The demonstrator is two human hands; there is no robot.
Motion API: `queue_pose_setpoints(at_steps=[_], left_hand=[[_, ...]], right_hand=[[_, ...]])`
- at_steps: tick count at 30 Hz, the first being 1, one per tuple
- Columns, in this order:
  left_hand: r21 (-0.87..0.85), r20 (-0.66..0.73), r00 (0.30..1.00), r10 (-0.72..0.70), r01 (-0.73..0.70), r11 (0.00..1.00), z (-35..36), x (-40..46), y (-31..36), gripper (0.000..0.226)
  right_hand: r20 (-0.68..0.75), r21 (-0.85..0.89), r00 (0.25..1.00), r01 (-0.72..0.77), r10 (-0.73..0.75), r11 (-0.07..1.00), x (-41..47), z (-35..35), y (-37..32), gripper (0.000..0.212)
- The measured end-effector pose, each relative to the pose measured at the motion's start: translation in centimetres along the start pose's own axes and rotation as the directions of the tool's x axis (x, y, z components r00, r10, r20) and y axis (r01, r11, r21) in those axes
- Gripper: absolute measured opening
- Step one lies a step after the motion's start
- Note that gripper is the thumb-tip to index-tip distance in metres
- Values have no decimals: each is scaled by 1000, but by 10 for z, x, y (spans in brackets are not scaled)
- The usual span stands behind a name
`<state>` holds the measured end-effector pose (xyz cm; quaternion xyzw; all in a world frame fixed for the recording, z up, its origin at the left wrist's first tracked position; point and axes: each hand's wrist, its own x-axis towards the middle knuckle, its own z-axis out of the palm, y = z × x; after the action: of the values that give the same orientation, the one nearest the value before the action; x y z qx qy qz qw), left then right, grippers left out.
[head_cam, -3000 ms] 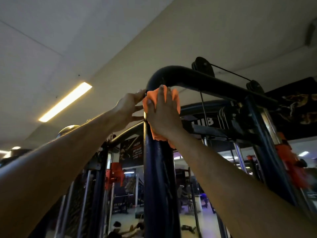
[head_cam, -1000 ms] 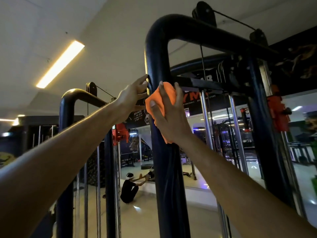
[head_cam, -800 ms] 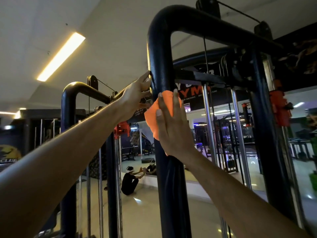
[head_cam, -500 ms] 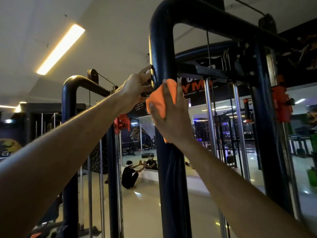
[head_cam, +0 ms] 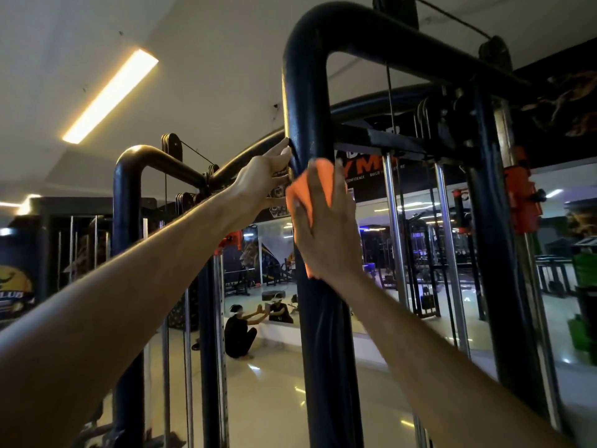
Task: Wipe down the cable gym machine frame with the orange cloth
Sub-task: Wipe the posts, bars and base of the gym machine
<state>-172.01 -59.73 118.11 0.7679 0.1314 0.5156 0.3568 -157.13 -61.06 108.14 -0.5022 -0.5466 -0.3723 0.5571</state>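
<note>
Overhead, in the head view, the black post [head_cam: 307,124] of the cable machine frame stands upright straight ahead of the person, running from the bottom edge of the picture up to a bend where it turns into a top bar going off to the right and far. That long up-and-down axis is what the next stroke turns on, I judge: any further wiping has to travel along the post, up toward the bend or down toward the floor.

The right hand [head_cam: 326,234] lies flat against the near face of the post, fingers straight and pointing up, pressing the orange cloth [head_cam: 311,189] between palm and metal. Cloth shows above the fingertips, to the left of the hand, and as a small tab below the palm. So the cloth sits on the post itself, a little below the bend, with most of the post's length below it.

The left hand [head_cam: 263,179] is just to the left of the post at about the same height, fingertips reaching its left edge. It seems to be bracing there with fingers loosely extended, though whether they wrap behind the post is hard to tell.

Only one view is given.
</note>
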Motion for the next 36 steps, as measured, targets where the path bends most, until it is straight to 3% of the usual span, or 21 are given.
queue_pose_setpoints(at_steps=[4,12,18,21,27,32,36], left_hand=[[-16,69,998,-5,6,1000,4,-15,-18,51],[48,23,1000,19,-20,999,18,-16,-30,63],[9,65,998,-3,2,1000,26,-30,-56,68],[-3,85,996,-23,23,1000,25,-33,-59,69],[35,76,997,-17,15,999,23,-33,-60,67],[52,117,993,-20,14,999,24,-49,-76,69],[48,133,989,-59,53,997,27,-67,-85,73]], right_hand=[[82,59,996,-41,37,997,-94,0,18,66],[52,142,997,-60,53,988,-25,-3,13,63],[43,114,999,-31,26,993,-144,3,17,58],[53,179,991,-134,127,975,-116,1,16,60],[-12,172,996,-82,85,982,-46,1,11,63],[29,156,998,-61,57,986,-161,4,19,62],[43,247,979,-202,198,948,-166,4,19,58]])
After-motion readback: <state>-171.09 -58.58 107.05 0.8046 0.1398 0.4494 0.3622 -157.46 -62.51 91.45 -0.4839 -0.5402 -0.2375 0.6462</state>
